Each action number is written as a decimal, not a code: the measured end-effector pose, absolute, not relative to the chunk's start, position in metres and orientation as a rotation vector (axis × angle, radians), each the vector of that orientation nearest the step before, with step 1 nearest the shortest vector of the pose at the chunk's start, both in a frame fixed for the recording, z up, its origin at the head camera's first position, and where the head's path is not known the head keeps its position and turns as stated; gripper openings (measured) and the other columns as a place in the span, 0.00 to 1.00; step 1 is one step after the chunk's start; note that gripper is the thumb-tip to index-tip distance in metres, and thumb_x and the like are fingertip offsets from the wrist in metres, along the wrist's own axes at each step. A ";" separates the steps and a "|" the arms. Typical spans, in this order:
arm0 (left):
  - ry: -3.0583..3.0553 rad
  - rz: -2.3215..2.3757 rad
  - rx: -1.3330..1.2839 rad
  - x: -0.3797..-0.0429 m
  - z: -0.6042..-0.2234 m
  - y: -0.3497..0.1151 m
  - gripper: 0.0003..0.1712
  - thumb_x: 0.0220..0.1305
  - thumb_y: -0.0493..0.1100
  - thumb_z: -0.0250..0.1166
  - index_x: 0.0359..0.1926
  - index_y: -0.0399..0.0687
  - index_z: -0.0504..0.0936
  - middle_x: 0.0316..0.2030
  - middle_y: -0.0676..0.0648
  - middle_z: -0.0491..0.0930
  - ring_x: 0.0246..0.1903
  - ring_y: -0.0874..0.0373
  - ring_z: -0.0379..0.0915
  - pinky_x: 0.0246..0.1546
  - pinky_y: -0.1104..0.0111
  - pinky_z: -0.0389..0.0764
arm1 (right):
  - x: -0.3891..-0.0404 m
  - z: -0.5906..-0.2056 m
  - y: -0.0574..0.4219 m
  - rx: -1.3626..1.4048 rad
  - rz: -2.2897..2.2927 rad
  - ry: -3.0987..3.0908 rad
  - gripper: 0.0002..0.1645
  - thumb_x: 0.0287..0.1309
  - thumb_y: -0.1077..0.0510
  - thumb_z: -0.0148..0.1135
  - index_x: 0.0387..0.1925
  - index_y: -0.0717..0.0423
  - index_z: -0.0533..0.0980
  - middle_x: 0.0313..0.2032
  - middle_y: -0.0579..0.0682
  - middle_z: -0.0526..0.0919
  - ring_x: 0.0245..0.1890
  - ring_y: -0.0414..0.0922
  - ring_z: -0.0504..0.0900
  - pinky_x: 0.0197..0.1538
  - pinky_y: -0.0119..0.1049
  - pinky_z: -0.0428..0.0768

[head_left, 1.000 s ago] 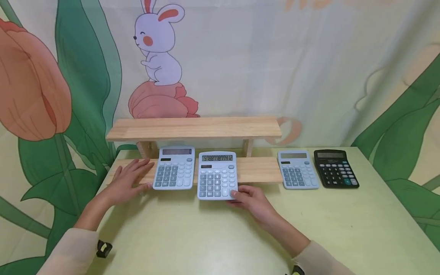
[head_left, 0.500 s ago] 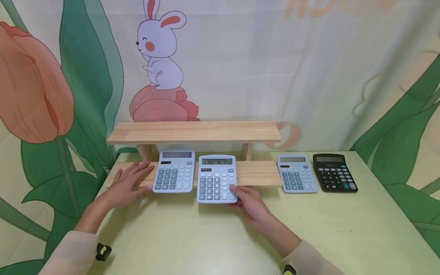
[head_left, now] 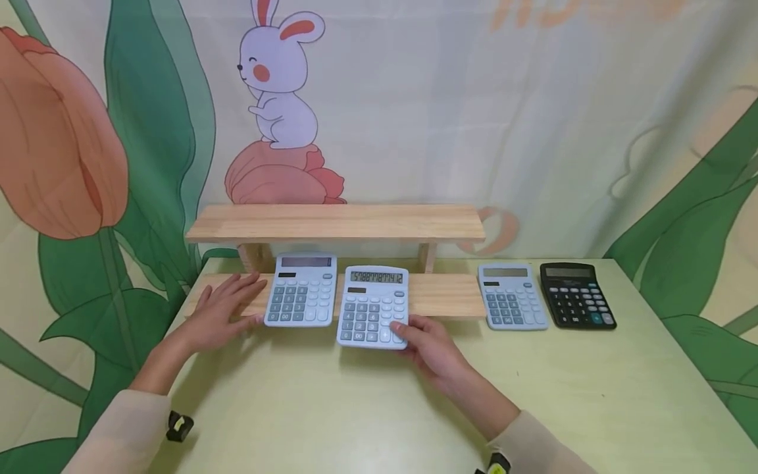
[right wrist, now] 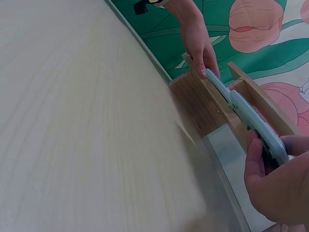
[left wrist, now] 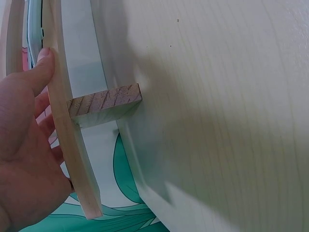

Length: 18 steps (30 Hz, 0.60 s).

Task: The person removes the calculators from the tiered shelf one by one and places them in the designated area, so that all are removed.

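My right hand [head_left: 435, 349] pinches a light-blue calculator [head_left: 372, 309] by its lower right corner, thumb on the keys and fingers beneath. Digits fill its display, and it slants slightly in front of the lower wooden shelf [head_left: 447, 294]. Left of it, a second light-blue calculator [head_left: 301, 291] leans on that shelf, its display showing a single digit. Beside this one my left hand [head_left: 222, 316] rests on the shelf's left end, fingers fairly straight, thumb at the calculator's lower left edge. In the right wrist view the held calculator [right wrist: 260, 128] appears edge-on between thumb and fingers.
Above and behind runs the upper wooden shelf [head_left: 337, 222]. To the right, another light-blue calculator [head_left: 512, 297] and a black calculator [head_left: 578, 296] lie side by side on the pale table [head_left: 367, 408]. A printed curtain [head_left: 414, 99] hangs behind the table.
The calculator in my right hand has turned slightly, its lower end swinging a little left, and my right thumb sits further over the keys. My left hand stays on the shelf.
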<state>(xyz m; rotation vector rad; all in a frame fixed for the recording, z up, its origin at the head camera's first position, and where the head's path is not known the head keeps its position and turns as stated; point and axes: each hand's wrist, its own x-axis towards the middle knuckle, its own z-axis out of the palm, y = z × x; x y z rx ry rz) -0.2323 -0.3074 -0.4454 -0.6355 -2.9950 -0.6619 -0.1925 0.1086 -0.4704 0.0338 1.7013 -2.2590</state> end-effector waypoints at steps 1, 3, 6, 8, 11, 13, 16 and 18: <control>-2.995 -0.661 -0.635 -0.233 -0.445 -0.307 0.44 0.75 0.58 0.66 0.82 0.45 0.62 0.82 0.37 0.54 0.81 0.30 0.38 0.71 0.25 0.34 | -0.192 -0.470 0.109 0.019 -2.257 1.710 0.21 0.74 0.65 0.62 0.64 0.71 0.76 0.54 0.60 0.87 0.51 0.49 0.89 0.57 0.44 0.85; -2.998 -0.661 -0.631 -0.233 -0.445 -0.307 0.44 0.75 0.58 0.66 0.82 0.45 0.62 0.82 0.37 0.54 0.81 0.31 0.38 0.71 0.25 0.33 | -0.192 -0.470 0.110 -0.002 -2.249 1.726 0.22 0.72 0.65 0.63 0.63 0.71 0.76 0.53 0.59 0.87 0.50 0.48 0.89 0.56 0.42 0.86; -3.004 -0.657 -0.627 -0.234 -0.445 -0.307 0.44 0.75 0.57 0.66 0.82 0.45 0.62 0.82 0.37 0.54 0.81 0.31 0.38 0.71 0.25 0.34 | -0.192 -0.469 0.112 -0.005 -2.235 1.740 0.22 0.71 0.65 0.65 0.62 0.71 0.77 0.51 0.57 0.88 0.48 0.47 0.88 0.54 0.38 0.86; -3.006 -0.656 -0.627 -0.234 -0.445 -0.307 0.44 0.75 0.58 0.66 0.82 0.45 0.63 0.82 0.37 0.54 0.81 0.31 0.38 0.71 0.25 0.34 | -0.192 -0.467 0.114 -0.007 -2.226 1.748 0.22 0.71 0.65 0.65 0.63 0.70 0.77 0.52 0.57 0.88 0.48 0.47 0.88 0.55 0.37 0.85; -3.008 -0.656 -0.633 -0.234 -0.445 -0.307 0.44 0.75 0.58 0.66 0.82 0.46 0.62 0.82 0.37 0.53 0.81 0.31 0.38 0.71 0.25 0.34 | -0.192 -0.462 0.117 -0.020 -2.215 1.753 0.23 0.72 0.63 0.66 0.64 0.68 0.77 0.53 0.57 0.88 0.50 0.47 0.88 0.56 0.36 0.84; -3.009 -0.658 -0.637 -0.235 -0.445 -0.308 0.44 0.75 0.58 0.66 0.82 0.46 0.62 0.82 0.37 0.53 0.81 0.30 0.38 0.71 0.24 0.34 | -0.193 -0.458 0.119 -0.042 -2.207 1.753 0.24 0.72 0.63 0.66 0.65 0.68 0.76 0.54 0.57 0.89 0.50 0.48 0.88 0.57 0.36 0.84; -3.008 -0.659 -0.644 -0.235 -0.445 -0.308 0.44 0.75 0.58 0.66 0.82 0.45 0.62 0.82 0.37 0.53 0.81 0.30 0.38 0.70 0.24 0.34 | -0.193 -0.450 0.125 -0.089 -2.195 1.756 0.25 0.73 0.62 0.66 0.67 0.67 0.75 0.55 0.57 0.89 0.52 0.49 0.89 0.59 0.37 0.83; -3.009 -0.663 -0.644 -0.236 -0.446 -0.308 0.44 0.75 0.57 0.66 0.82 0.45 0.62 0.82 0.37 0.53 0.81 0.30 0.38 0.70 0.24 0.34 | -0.193 -0.444 0.131 -0.127 -2.191 1.761 0.26 0.73 0.62 0.65 0.67 0.67 0.74 0.55 0.58 0.88 0.52 0.49 0.89 0.60 0.37 0.83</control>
